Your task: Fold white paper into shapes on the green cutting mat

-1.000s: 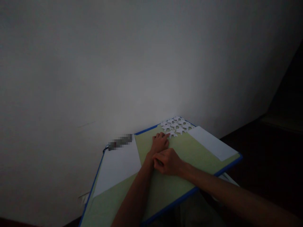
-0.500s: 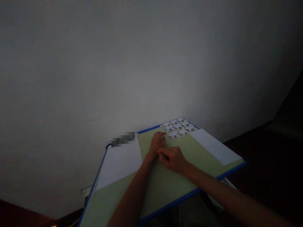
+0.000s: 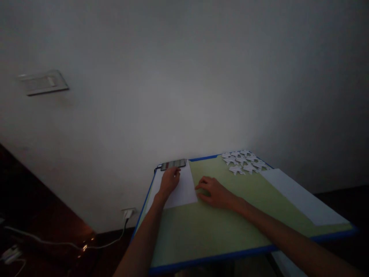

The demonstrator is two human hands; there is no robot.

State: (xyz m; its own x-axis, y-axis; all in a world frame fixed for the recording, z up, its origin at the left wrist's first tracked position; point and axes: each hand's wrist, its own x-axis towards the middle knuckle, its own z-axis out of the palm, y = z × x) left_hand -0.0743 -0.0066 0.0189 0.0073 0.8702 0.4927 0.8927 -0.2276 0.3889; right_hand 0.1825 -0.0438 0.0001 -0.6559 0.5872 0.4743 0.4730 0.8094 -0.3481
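My left hand (image 3: 170, 180) is over the white sheet of paper (image 3: 184, 190) on the left, just below a phone (image 3: 173, 164) lying at the sheet's far edge. Its fingers bend to the right with a small gap at the thumb, and I see nothing in them. My right hand (image 3: 212, 192) hovers at or rests on the green tabletop (image 3: 213, 231) by the sheet's right edge. Its fingers are curved and apart, holding nothing visible. Several white folded-paper stars (image 3: 249, 167) lie in rows at the far right corner.
Another white paper stack or sheet (image 3: 302, 200) lies along the table's right side. Blue edging (image 3: 219, 257) borders the table, which stands against a grey wall (image 3: 184, 84). A white plug (image 3: 128, 214) with a cable sits in a wall socket at lower left.
My view has turned left, bringing the wall switch and socket into sight. My hands have separated: the left moved onto the left sheet near the phone, the right to that sheet's edge.
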